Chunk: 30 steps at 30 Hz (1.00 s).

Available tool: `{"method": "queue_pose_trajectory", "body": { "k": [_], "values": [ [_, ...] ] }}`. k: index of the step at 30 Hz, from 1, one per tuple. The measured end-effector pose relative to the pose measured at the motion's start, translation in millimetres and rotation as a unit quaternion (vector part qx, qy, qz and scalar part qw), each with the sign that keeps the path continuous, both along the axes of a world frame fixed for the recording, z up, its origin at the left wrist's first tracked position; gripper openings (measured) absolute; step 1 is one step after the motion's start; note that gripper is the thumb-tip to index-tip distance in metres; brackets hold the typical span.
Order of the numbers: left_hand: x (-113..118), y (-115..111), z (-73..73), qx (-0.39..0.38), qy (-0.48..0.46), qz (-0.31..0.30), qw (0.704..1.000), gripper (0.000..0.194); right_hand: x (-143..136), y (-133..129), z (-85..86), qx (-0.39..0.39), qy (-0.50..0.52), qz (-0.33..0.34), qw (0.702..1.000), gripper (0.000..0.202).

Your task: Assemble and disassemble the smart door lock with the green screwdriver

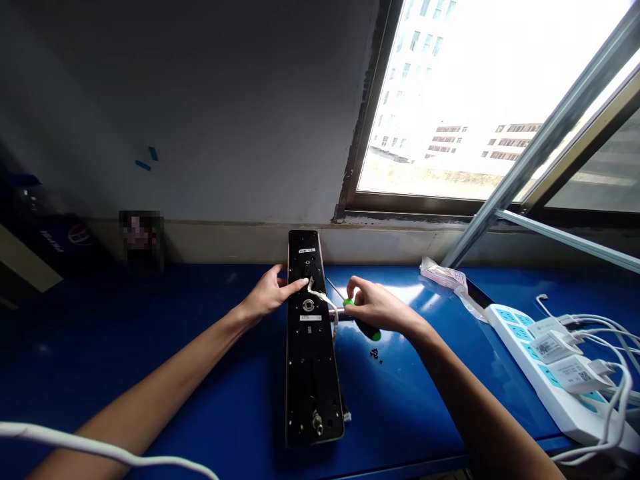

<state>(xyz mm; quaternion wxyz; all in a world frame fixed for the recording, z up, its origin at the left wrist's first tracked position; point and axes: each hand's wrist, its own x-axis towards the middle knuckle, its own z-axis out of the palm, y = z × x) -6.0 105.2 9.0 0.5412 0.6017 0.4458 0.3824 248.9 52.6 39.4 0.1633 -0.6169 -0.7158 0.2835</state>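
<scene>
A long black panel (310, 373) stands raised on the blue table, its narrow length pointing away from me. Its face carries screw holes, a round socket, pale labels and a white cable (325, 298) that hangs over the right edge. My left hand (270, 291) grips the panel's left side, with the thumb on its face near the cable. Just right of the panel, my right hand (377, 307) is closed round a screwdriver (369, 329) with a green and black handle; its shaft points up and left to the panel's right edge. Small dark screws (375, 353) lie below that hand.
On the right of the blue table (225, 407), a white power strip (530, 367) holds chargers and tangled cables. A plastic packet (443, 273) lies near the wall. A white cable (100, 450) crosses the lower left. A metal frame (530, 140) leans by the window.
</scene>
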Motion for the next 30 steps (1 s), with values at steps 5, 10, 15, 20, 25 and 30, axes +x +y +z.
{"method": "queue_pose_trajectory", "body": {
  "k": [5,10,15,20,25,30],
  "values": [
    [3,1,1.1,0.018,0.022,0.001,1.000,0.076,12,-2,3.8,-0.011,0.085,-0.016,0.996,0.016],
    [2,-4,-0.5,0.127,0.134,0.051,0.981,0.072,16,-1,-10.5,0.017,0.153,-0.044,0.987,0.023],
    [17,-30,5.5,0.463,0.243,0.076,0.849,0.038,22,-2,-15.3,0.045,0.209,-0.064,0.975,0.028],
    [38,-54,13.1,0.576,0.302,-0.169,0.741,0.019,41,-4,-3.1,0.123,0.238,-0.086,0.960,0.033],
    [62,-53,19.0,0.563,0.341,-0.257,0.708,0.017,69,-5,5.9,0.256,0.277,-0.134,0.916,0.050],
    [90,-54,23.4,0.508,0.407,-0.341,0.678,0.015,86,-3,5.5,0.345,0.345,-0.157,0.858,0.057]
  ]
}}
